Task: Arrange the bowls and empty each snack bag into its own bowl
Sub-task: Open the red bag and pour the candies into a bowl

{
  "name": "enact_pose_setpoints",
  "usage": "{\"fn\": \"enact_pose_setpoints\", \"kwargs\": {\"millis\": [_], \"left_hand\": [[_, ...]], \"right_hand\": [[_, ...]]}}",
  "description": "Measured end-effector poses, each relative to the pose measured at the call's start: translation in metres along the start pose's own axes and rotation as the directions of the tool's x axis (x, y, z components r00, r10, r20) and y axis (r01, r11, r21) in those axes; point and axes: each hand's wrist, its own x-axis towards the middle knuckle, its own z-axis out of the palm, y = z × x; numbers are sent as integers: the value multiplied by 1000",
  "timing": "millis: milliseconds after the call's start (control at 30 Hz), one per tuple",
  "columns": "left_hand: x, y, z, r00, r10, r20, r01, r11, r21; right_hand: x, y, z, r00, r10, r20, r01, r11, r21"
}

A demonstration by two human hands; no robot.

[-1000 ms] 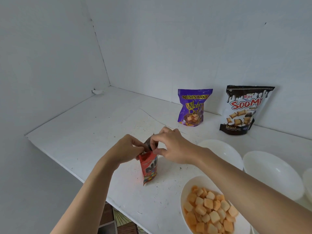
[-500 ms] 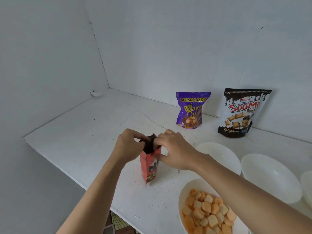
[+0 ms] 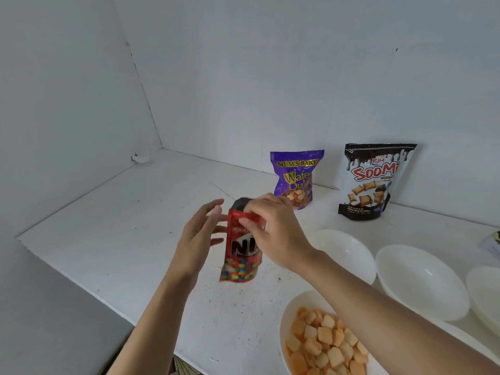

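Observation:
My right hand [image 3: 273, 228] pinches the opened top of a small red candy bag [image 3: 240, 255] and holds it just above the white table [image 3: 121, 226]. My left hand [image 3: 201, 236] is beside the bag with its fingers spread, off the bag. A purple wafer bag [image 3: 296, 178] and a black-and-white Soomi bag [image 3: 374, 182] stand against the back wall. One white bowl [image 3: 286, 315] at the front holds orange square snacks [image 3: 324, 345]. Behind it, empty white bowls [image 3: 349, 253] [image 3: 422, 282] [image 3: 487, 290] form a row to the right.
White walls close the table at the back and left. The table's front edge [image 3: 81, 285] runs diagonally below my left arm. A small white object [image 3: 140, 158] lies in the far left corner. Part of another packet [image 3: 493, 242] shows at the right edge.
My left hand let go of the bag top and opened. My right hand lifted the red bag and turned its front towards me.

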Motion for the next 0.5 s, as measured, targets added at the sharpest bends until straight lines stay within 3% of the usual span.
{"fn": "enact_pose_setpoints", "kwargs": {"millis": [100, 200, 333, 500], "left_hand": [[-6, -12, 7, 988, -73, 139, 79, 996, -34], [-5, -18, 13, 986, -124, 112, 127, 992, -20], [-1, -20, 24, 964, -235, 122, 249, 962, -115], [4, -20, 48, 950, -245, 196, 285, 934, -214]], "right_hand": [[6, -1, -11, 982, 152, -109, -135, 979, 152], [9, 5, -22, 928, 320, -189, -258, 921, 294], [8, 20, -37, 841, 511, -179, -389, 801, 454], [-4, 28, -56, 728, 674, -125, -499, 646, 578]]}}
